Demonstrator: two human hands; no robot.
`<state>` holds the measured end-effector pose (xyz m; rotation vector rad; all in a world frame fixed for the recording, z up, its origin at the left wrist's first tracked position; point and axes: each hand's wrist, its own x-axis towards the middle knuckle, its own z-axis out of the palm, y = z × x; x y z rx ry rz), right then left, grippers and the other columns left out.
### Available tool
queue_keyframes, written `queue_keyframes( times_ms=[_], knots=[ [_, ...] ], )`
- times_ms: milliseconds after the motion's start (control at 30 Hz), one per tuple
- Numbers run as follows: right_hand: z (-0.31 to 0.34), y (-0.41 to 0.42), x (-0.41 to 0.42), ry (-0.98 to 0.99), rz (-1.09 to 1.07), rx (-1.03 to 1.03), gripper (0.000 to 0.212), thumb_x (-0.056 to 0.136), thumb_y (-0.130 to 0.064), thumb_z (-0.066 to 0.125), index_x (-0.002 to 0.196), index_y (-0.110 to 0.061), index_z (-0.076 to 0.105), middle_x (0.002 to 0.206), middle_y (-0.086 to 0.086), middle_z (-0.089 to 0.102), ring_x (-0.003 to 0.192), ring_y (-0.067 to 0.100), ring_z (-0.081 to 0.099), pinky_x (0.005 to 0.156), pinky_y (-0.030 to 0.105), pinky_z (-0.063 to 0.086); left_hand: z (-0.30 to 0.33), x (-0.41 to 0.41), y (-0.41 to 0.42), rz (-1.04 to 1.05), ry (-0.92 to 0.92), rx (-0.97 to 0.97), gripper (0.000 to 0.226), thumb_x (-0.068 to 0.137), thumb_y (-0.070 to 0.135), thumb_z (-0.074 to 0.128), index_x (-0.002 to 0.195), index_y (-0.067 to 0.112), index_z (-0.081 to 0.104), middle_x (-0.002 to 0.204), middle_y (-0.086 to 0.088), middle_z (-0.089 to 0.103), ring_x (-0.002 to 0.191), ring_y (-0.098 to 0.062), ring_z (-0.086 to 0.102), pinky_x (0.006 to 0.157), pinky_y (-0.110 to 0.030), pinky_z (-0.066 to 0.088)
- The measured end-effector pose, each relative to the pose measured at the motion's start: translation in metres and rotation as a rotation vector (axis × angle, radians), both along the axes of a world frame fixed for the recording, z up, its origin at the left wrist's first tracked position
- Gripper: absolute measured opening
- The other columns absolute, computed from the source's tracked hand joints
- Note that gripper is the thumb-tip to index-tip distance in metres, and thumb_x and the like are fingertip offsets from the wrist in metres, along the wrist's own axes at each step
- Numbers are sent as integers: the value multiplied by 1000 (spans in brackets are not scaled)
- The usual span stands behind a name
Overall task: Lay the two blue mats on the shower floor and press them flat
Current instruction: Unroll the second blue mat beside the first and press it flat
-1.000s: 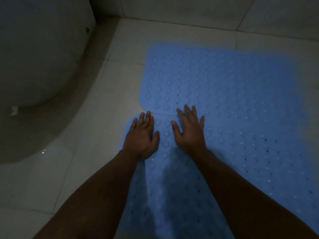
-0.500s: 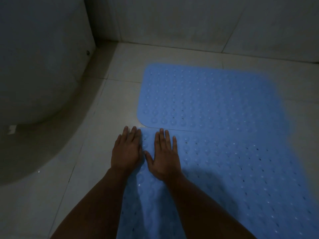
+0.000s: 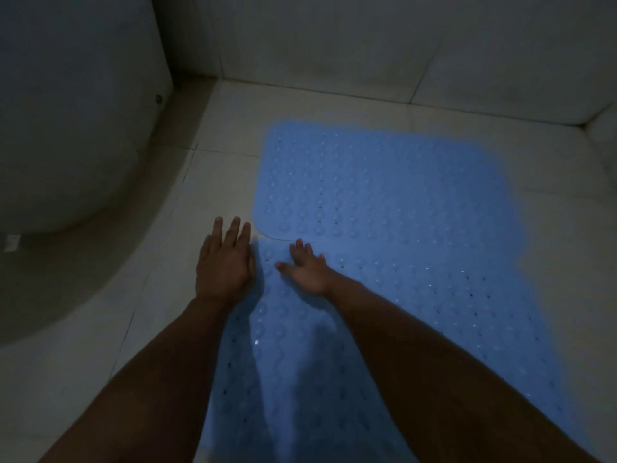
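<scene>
- Now two blue mats are seen flat on the tiled floor [image 3: 213, 168], edge to edge w/ a thin seam between them.
- Far mat [image 3: 384, 182] is laid toward the back wall [image 3: 334, 45]; its near-left corner is rounded, w/ a sliver of floor shown beside it.
- Near mat [image 3: 417, 312] is spread from the seam down to the bottom of view; bumps and small holes are seen across both.
- R hand [image 3: 309, 267] is laid palm-down on the near mat's far-left corner, fingers straight and spread, tips at the seam, thumb pointed left; nothing is gripped.
- L hand [image 3: 224, 262] is laid flat just left of that corner, fingers straight and together, mostly on bare tile, its right side against the mat's edge; nothing is held.
- Both forearms are stretched in from the bottom; the near mat is partly hidden under them.
- At left, a big pale curved fixture [image 3: 66, 128] is seen, w/ a rounded base on the floor.
- Light is dim; fine detail can't be told.
</scene>
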<state>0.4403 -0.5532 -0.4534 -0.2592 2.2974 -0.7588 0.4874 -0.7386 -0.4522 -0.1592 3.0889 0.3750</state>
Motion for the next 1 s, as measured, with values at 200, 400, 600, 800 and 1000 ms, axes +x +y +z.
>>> queue_keyframes(
  times_ms=[200, 400, 600, 800, 1000],
  knots=[
    [50, 53, -13, 269, -297, -147, 44, 104, -34, 52, 144, -16, 56, 146, 8, 57, 134, 24, 54, 115, 32, 38, 11, 0, 59, -65, -9, 46, 64, 98, 37, 22, 152, 10, 43, 161, -15, 38, 152, -41, 23, 116, -57, 34],
    [40, 121, -3, 430, -425, -58, 39, 104, -33, 50, 139, -19, 60, 141, 5, 62, 132, 23, 56, 112, 33, 41, -9, 5, 152, -222, -104, 94, 67, 103, 46, 20, 162, 16, 15, 171, -8, 3, 158, -28, -7, 127, -51, 2],
    [14, 164, -3, 569, -397, -46, 44, 101, -43, 43, 134, -21, 63, 135, 1, 65, 128, 21, 57, 111, 39, 44, -50, 11, 179, -244, -99, -24, 91, 98, 74, 16, 163, 9, 7, 171, -9, -2, 157, -25, -14, 127, -53, 0],
    [-10, 175, -7, 765, -346, -94, 32, 99, -36, 50, 117, -20, 72, 118, -1, 71, 117, 22, 60, 99, 40, 50, -62, 10, 182, -234, 25, -41, 82, 100, 63, 31, 161, 9, 22, 170, -9, 13, 159, -24, 0, 126, -54, 11],
    [-11, 189, -2, 704, -164, -10, 31, 98, -36, 53, 117, -19, 73, 123, 2, 70, 122, 23, 58, 103, 36, 42, -50, 4, 185, -195, -85, 46, 79, 97, 59, 30, 160, 12, 26, 170, -8, 16, 158, -24, 4, 127, -50, 7]
  ],
)
